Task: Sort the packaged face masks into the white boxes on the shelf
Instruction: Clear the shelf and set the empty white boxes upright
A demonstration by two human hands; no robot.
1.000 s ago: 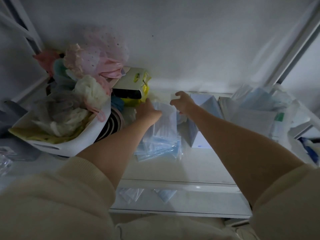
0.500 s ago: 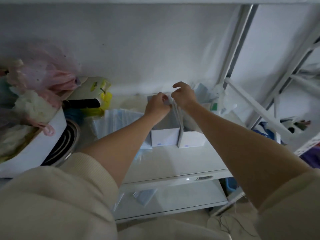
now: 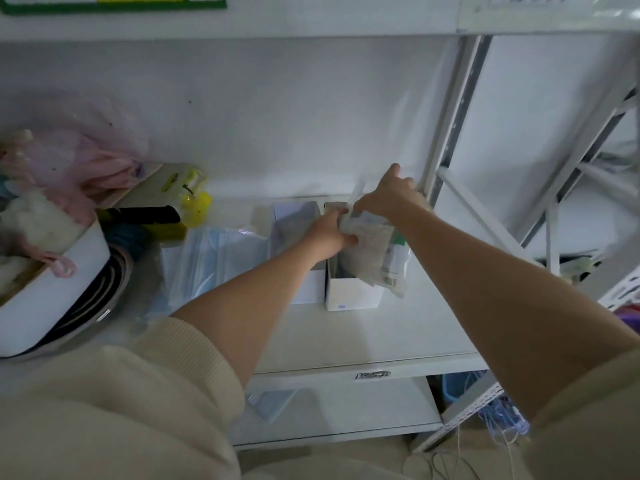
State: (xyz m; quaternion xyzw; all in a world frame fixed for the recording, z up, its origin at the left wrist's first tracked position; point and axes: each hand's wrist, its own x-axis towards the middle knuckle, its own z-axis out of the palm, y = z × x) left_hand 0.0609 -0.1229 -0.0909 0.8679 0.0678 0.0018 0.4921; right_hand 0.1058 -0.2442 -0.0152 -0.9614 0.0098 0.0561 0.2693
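Here, a bundle of packaged face masks (image 3: 369, 252) in clear, crinkled plastic sits over the open top of the right white box (image 3: 353, 292), its lower end leaning out past the box's right side, so how far it has gone inside cannot be told. The left hand (image 3: 330, 230) pinches the upper left corner of the bundle, fingers curled round the plastic. The right hand (image 3: 389, 195) grips the top edge of the same bundle from above and behind, thumb raised toward the wall; its fingers are curled, though blur hides just how they close.

Just beside the right box, touching it on its left, stands the left white box (image 3: 298, 230), its top open and its front partly hidden by the left forearm. Both boxes rest on the white shelf (image 3: 398, 330), toward the back wall.

To the left of the boxes lies a loose heap of blue masks in clear wrappers (image 3: 214, 258). Further left a white tub (image 3: 52, 289) sits on a round, dark, ribbed thing, and is heaped with pale and pink soft items under a pink plastic bag (image 3: 86, 154). Behind the heap there is a yellow packet (image 3: 195, 199). A few more wrapped masks (image 3: 266, 403) lie on the lower shelf. Cream sleeves (image 3: 121, 393) cover both upper arms.
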